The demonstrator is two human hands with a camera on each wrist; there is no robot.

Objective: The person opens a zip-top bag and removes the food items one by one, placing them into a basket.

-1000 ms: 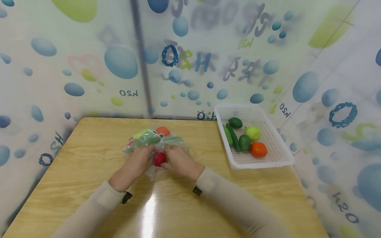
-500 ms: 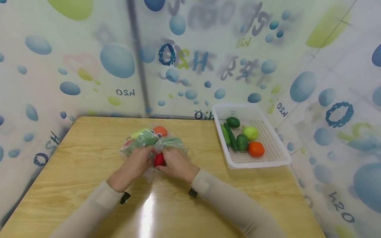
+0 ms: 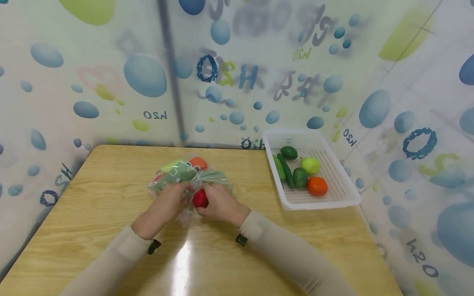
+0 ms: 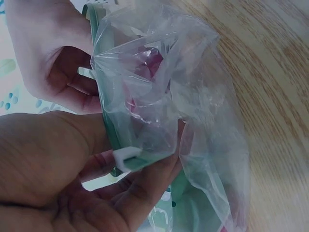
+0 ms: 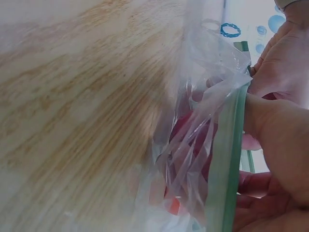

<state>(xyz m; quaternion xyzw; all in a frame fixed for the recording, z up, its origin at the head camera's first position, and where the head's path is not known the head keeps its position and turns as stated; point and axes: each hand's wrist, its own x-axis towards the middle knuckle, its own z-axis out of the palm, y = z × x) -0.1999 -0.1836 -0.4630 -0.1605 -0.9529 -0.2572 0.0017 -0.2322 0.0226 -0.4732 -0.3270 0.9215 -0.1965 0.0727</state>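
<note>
A clear plastic zip bag (image 3: 179,174) with a green printed panel lies on the table, its mouth toward me. Inside show an orange-red round thing (image 3: 198,163), a yellow-green piece and something pinkish. A round red thing (image 3: 200,199) sits at the mouth between my hands; the right wrist view shows it behind creased film. My left hand (image 3: 163,209) pinches the bag's left edge, near a white slider (image 4: 126,158) on the green zip strip (image 4: 107,104). My right hand (image 3: 224,205) grips the opposite edge along the green strip (image 5: 232,159), thumb beside the red thing.
A white perforated plastic basket (image 3: 320,204) stands at the right rear of the wooden table (image 3: 92,197). It holds a tomato (image 3: 317,186), a yellow-green fruit (image 3: 310,165), a cucumber (image 3: 286,170) and other green vegetables. A patterned wall (image 3: 222,82) rises behind the table.
The red thing has shifted slightly right and shows rounder between my hands. Both hands keep their hold on the bag. The head view has swung a little to the right.
</note>
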